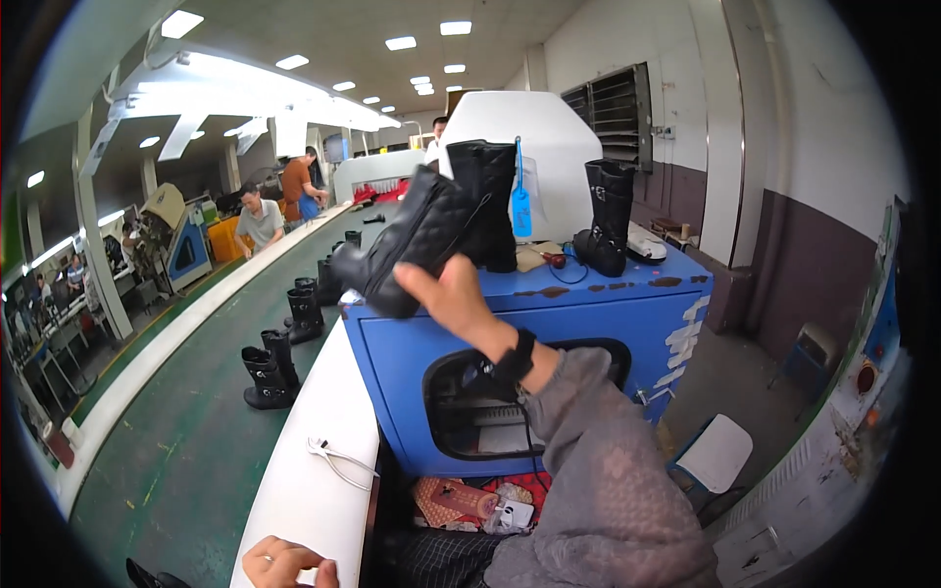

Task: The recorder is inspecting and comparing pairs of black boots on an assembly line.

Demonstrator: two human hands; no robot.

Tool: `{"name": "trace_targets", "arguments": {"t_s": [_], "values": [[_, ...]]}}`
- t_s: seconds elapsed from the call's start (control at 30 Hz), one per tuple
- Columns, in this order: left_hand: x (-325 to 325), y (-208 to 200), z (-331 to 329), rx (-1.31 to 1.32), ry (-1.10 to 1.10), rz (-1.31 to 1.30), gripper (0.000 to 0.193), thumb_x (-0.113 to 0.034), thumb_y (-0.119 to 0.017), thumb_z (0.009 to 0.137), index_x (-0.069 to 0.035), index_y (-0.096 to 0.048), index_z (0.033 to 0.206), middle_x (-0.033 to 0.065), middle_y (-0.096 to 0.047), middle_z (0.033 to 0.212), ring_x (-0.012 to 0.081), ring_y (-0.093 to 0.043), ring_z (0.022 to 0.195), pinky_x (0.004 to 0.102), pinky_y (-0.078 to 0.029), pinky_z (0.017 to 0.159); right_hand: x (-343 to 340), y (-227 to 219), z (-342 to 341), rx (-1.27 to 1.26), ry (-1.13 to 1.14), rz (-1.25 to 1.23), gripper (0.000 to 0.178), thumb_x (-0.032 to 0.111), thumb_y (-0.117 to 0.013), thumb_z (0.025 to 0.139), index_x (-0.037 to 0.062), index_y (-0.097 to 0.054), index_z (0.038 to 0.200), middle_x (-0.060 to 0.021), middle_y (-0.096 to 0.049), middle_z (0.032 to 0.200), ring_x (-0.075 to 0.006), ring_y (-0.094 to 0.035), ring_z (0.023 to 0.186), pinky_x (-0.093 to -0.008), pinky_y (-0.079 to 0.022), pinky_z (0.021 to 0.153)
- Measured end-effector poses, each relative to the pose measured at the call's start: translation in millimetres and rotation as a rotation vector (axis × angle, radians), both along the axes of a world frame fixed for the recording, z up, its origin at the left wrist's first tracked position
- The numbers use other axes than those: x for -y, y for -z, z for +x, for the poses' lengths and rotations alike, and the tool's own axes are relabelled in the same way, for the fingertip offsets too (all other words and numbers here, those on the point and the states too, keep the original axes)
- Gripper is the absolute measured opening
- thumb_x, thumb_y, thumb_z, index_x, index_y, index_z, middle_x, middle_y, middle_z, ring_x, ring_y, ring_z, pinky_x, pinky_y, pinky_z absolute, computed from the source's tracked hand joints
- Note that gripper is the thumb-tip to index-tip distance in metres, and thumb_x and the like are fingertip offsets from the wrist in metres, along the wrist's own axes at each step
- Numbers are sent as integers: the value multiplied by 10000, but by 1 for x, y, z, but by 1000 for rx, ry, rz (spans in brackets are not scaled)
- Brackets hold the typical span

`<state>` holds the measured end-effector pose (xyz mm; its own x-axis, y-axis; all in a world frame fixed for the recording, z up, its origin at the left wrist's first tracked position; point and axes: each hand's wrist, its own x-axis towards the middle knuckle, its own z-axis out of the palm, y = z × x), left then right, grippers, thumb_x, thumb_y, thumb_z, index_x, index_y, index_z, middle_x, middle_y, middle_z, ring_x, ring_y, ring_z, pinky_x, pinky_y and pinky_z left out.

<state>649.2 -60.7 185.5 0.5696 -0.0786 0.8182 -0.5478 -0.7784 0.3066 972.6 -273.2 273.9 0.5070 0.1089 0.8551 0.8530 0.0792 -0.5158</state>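
Observation:
My right hand (456, 299) grips a quilted black boot (417, 230) and holds it tilted above the left end of a blue metal cabinet (529, 304). Right behind it, a tall black boot (487, 191) stands on the cabinet, with a blue tag (521, 204) hanging at its side. Farther right on the same top is another upright black boot (605, 216) with buckled straps. At the bottom edge, my left hand (284, 563), with a ring on it, is over the white ledge; its fingers are loosely bent and partly cut off, with nothing seen in them.
Pliers (338, 459) with pale handles lie on the white ledge (309, 421). Several black boots (270, 372) stand along the green conveyor belt (196, 392) at left. A white-topped stool (716, 453) is at the right. Other people (260, 220) work beyond the belt.

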Motion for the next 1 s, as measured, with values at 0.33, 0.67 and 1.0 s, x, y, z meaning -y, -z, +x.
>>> {"name": "trace_targets", "arguments": {"t_s": [0.33, 0.67, 1.0], "values": [[15, 29, 38, -60, -234, 87, 941, -230, -851, 642, -10, -356, 1411, 263, -409, 1372, 437, -410, 1252, 494, -349, 1043, 13, 41, -128, -194, -562, -538, 382, 187, -701, 790, -50, -621, 1079, -152, -708, 959, -158, -666, 906, -291, -515, 815], [45, 59, 46, -745, 205, -420, 718, -113, -820, 664, 28, -481, 1281, 173, -609, 1142, 291, -598, 1038, 386, -464, 935, 6, 56, -129, -414, -683, -819, 422, 280, -734, 796, -57, -626, 1026, -126, -673, 863, -164, -625, 792, -294, -500, 715], [17, 83, 38, -648, 156, -794, 429, -63, -790, 708, 12, -619, 1093, 71, -665, 956, 169, -613, 851, 313, -492, 811, 154, 7, -57, 468, 870, 237, 621, 77, -676, 789, -26, -396, 1334, -169, -453, 1327, -267, -451, 1207, -389, -350, 1019]]}}
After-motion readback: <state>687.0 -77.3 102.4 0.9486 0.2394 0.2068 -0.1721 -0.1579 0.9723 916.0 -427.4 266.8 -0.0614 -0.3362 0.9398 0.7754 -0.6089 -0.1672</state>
